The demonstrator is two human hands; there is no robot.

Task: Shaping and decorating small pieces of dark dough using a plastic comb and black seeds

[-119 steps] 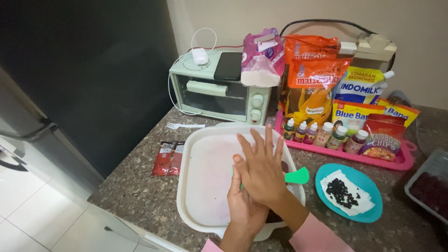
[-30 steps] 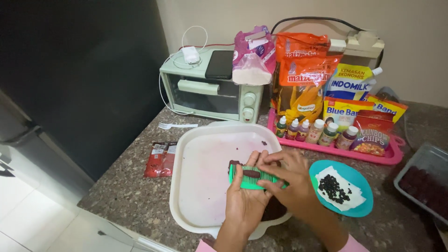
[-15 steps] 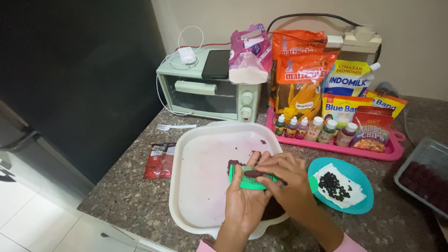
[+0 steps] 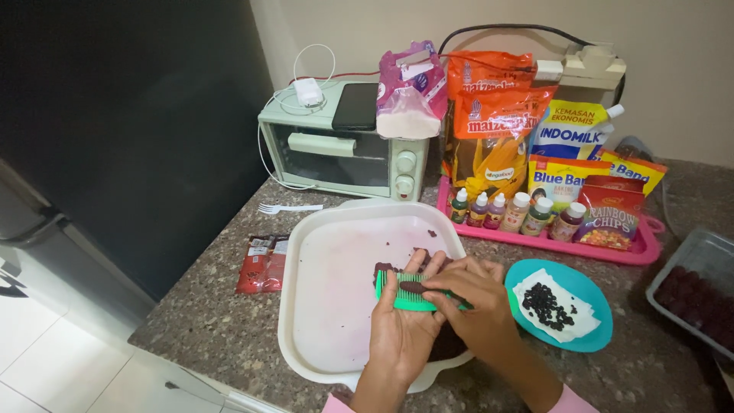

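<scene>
The left hand supports a green comb over the near right part of the white tray on the table. The comb's long axis runs left-right. Right hand fingers close on a dark dough piece atop the comb.

Speckled granite counter against a plain beige wall. Large dark panel at left. White tiled floor below. Even indoor lighting.
</scene>
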